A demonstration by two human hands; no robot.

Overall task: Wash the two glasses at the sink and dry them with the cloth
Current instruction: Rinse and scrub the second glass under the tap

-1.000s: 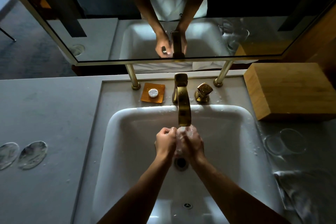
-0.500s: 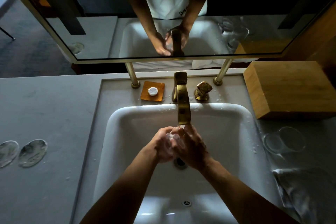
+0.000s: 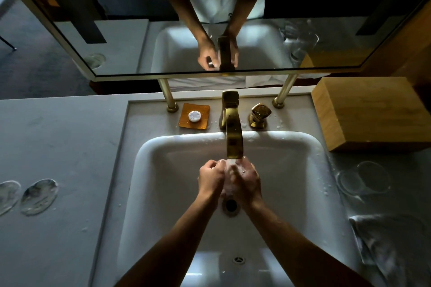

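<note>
Two clear glasses (image 3: 363, 180) stand close together on the counter to the right of the white sink (image 3: 163, 170), untouched. A grey cloth (image 3: 387, 249) lies crumpled in front of them, at the right edge. Both of my hands are over the basin under the running gold tap (image 3: 234, 140). My left hand (image 3: 211, 177) is curled into a loose fist. Pressed against it, my right hand (image 3: 247, 179) has its fingers stretched out and is wet and foamy. I see no glass in either hand.
An orange dish with a small white soap (image 3: 194, 116) and a gold tap handle (image 3: 258, 115) sit behind the basin. A wooden box (image 3: 373, 112) stands at the back right. Two round clear discs (image 3: 38, 196) lie on the left counter. The drain (image 3: 231, 205) is below my wrists.
Half a second ago my hands were clasped over each other, rubbing. Now they lie side by side under the stream, as they did a second ago.
</note>
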